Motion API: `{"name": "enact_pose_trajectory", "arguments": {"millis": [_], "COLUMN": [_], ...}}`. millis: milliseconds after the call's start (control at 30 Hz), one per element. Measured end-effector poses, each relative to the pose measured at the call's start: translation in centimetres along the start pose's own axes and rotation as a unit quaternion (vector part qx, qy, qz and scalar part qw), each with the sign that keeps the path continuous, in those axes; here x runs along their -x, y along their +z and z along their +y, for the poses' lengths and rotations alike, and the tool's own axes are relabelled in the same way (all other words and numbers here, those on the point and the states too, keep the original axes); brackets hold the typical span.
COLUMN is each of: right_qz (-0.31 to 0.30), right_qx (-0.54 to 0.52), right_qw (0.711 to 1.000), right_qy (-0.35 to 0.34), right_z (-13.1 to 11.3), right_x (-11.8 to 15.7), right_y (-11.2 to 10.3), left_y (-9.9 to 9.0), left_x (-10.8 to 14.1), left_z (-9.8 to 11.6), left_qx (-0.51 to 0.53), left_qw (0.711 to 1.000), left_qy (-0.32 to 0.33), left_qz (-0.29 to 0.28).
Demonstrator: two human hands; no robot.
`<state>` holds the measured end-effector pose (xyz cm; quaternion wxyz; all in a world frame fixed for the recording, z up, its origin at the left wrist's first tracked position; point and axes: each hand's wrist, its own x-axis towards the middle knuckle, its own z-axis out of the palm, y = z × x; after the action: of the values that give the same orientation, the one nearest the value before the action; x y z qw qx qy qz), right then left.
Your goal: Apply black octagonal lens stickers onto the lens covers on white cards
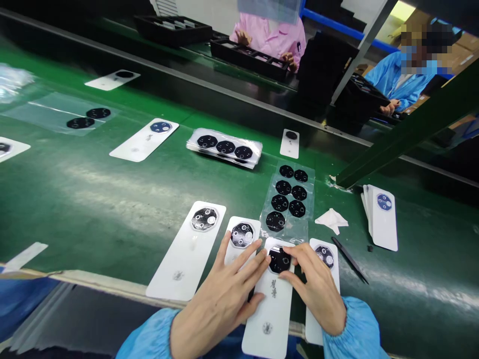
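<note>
A white phone-shaped panel (270, 314) with printed marks lies at the table's front edge, a black octagonal piece (279, 260) at its top. My right hand (318, 281) has thumb and fingertips on the right rim of that black piece. My left hand (224, 291) lies with fingers spread, its fingertips at the panel's left side and over a second white panel (242, 235). Another white panel (187, 254) lies to the left, and one more (325, 257) is partly under my right hand. Behind them is a clear sheet (290, 199) bearing several black octagonal pieces.
Black tweezers (350, 260), a crumpled white scrap (332, 220) and stacked white panels (383, 219) lie right. A wrapped stack of black pieces (224, 147) sits farther back. A green post (404, 124) slants at right. Two people work across the bench.
</note>
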<state>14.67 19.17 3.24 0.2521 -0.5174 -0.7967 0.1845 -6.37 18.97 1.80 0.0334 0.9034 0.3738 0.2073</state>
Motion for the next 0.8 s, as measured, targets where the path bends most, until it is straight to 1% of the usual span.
{"name": "enact_pose_trajectory", "arguments": {"millis": [233, 567, 800], "right_qz": [0.005, 0.011, 0.019], "right_qx": [-0.002, -0.01, -0.011], "right_qw": [1.0, 1.0, 0.999], "right_qy": [0.009, 0.026, 0.026], "right_z": [-0.06, -0.54, -0.61], "right_x": [0.14, 0.46, 1.01], "right_y": [0.18, 0.45, 0.58], "left_y": [0.04, 0.59, 0.15], "left_x": [0.03, 0.17, -0.09], "left_z": [0.18, 0.38, 0.18], "left_qx": [-0.025, -0.037, -0.043], "left_qw": [1.0, 0.999, 0.999], "left_qy": [0.002, 0.003, 0.015], "left_qz": [-0.007, 0.018, 0.009]}}
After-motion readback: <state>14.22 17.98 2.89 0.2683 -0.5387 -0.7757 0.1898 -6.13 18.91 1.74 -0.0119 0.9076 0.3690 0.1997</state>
